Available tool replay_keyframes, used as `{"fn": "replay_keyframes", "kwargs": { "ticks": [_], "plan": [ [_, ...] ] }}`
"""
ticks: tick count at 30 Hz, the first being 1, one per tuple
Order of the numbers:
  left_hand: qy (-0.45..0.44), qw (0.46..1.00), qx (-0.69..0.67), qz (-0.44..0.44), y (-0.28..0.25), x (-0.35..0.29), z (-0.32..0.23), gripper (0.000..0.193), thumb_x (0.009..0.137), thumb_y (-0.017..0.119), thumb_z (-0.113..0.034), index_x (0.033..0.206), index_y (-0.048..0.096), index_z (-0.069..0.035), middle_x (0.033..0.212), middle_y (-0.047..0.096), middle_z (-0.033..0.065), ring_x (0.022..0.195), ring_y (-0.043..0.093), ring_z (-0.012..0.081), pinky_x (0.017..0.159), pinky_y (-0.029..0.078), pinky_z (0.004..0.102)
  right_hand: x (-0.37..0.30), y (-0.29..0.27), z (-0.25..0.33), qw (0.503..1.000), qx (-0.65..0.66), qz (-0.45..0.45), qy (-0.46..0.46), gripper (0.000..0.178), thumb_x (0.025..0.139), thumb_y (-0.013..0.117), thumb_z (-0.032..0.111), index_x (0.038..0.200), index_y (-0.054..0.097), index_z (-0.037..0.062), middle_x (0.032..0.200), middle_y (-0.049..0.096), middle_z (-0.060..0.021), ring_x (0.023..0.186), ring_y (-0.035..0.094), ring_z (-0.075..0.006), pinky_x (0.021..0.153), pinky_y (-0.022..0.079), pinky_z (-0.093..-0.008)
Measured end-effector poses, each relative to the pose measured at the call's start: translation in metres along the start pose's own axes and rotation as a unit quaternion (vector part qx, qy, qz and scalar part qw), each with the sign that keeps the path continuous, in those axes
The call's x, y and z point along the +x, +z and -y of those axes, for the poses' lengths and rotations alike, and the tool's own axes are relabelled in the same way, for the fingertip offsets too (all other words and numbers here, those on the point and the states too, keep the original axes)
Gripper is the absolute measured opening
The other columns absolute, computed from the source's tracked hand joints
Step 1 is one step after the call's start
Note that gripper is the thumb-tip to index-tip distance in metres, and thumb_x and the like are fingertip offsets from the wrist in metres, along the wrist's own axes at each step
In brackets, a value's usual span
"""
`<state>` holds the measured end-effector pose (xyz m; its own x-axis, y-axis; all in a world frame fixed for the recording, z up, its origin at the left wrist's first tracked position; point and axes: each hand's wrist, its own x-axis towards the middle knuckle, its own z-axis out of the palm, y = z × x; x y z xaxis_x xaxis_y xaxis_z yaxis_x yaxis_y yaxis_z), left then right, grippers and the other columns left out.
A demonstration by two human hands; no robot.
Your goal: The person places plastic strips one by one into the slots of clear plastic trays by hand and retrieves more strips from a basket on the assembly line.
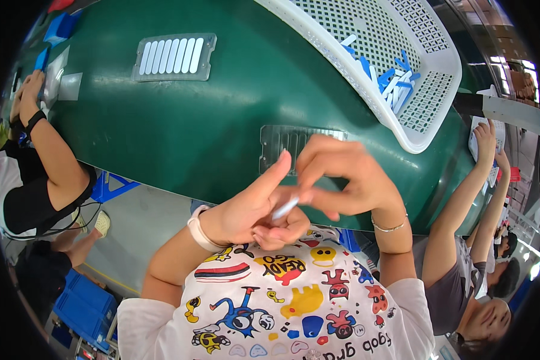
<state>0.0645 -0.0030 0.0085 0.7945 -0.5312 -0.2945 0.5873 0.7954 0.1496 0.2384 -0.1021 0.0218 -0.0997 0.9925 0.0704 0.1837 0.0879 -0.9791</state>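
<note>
One green table (162,126); two clear trays (273,144) — one bearing eight white strips (174,56); one large white basket (429,123), its blue-and-white strips (396,84) too jumbled to count; one pale strip (285,208) at the person's two hands (252,213).

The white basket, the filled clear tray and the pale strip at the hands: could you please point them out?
White basket (412,143), head view: near corner of its rim.
Filled clear tray (209,53), head view: right rim.
Pale strip (285,207), head view: middle of its length.
</note>
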Motion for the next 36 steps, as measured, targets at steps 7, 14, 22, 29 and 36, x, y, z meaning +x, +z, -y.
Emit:
{"fn": "replay_keyframes", "kwargs": {
  "ticks": [7, 14, 22, 29, 36],
  "plan": [
    [0.381, 0.586, 0.535, -0.474, -0.005, -0.017, 0.003, 0.012, 0.085, 0.064, -0.012, 0.090, 0.059, -0.003, 0.065, 0.052, 0.0008, 0.054, 0.045, 0.0079, 0.050, 0.036, 0.0222, -0.003, -0.033, -0.001, 0.978, -0.181, -0.047, 0.089, 0.009, 0.071, 0.067, 0.002, 0.074, 0.059, 0.0006, 0.075, 0.059, -0.0085, 0.070, 0.057, -0.0213, 0.060, 0.044, -0.0319],
    [0.268, 0.336, 0.853, -0.295, -0.005, 0.004, 0.000, 0.042, 0.079, 0.065, -0.022, 0.115, 0.057, -0.002, 0.130, 0.046, 0.0137, 0.120, 0.040, 0.0327, 0.100, 0.032, 0.0509, 0.007, -0.023, -0.003, 0.933, -0.335, 0.016, 0.131, 0.010, 0.074, 0.064, 0.006, 0.076, 0.057, -0.0001, 0.077, 0.055, -0.0111, 0.072, 0.056, -0.0270, 0.064, 0.045, -0.0367],
    [0.191, 0.350, 0.862, -0.312, -0.007, 0.013, 0.022, 0.052, 0.084, 0.061, -0.027, 0.126, 0.048, 0.001, 0.144, 0.030, 0.0179, 0.136, 0.021, 0.0383, 0.105, 0.014, 0.0648, 0.010, -0.011, -0.010, 0.933, -0.319, -0.114, 0.119, 0.010, 0.078, 0.062, 0.005, 0.085, 0.058, -0.0008, 0.085, 0.058, -0.0125, 0.078, 0.059, -0.0282, 0.069, 0.048, -0.0351],
    [0.222, 0.307, 0.879, -0.290, -0.013, 0.013, -0.002, 0.054, 0.081, 0.063, -0.038, 0.127, 0.052, -0.011, 0.145, 0.029, 0.0143, 0.137, 0.020, 0.0364, 0.104, 0.013, 0.0668, -0.015, -0.006, -0.004, 0.939, -0.241, -0.210, 0.129, 0.014, 0.081, 0.065, 0.008, 0.092, 0.061, -0.0004, 0.088, 0.061, -0.0101, 0.077, 0.060, -0.0231, 0.067, 0.049, -0.0315],
    [0.197, 0.392, 0.816, -0.375, 0.000, 0.028, 0.023, 0.080, 0.086, 0.051, -0.050, 0.134, 0.032, 0.012, 0.146, 0.017, 0.0293, 0.137, 0.013, 0.0445, 0.104, 0.008, 0.0649, -0.031, 0.000, -0.013, 0.923, -0.216, -0.292, 0.126, 0.011, 0.081, 0.065, 0.006, 0.088, 0.062, -0.0012, 0.085, 0.061, -0.0088, 0.075, 0.059, -0.0194, 0.065, 0.047, -0.0289]
  ]
}}
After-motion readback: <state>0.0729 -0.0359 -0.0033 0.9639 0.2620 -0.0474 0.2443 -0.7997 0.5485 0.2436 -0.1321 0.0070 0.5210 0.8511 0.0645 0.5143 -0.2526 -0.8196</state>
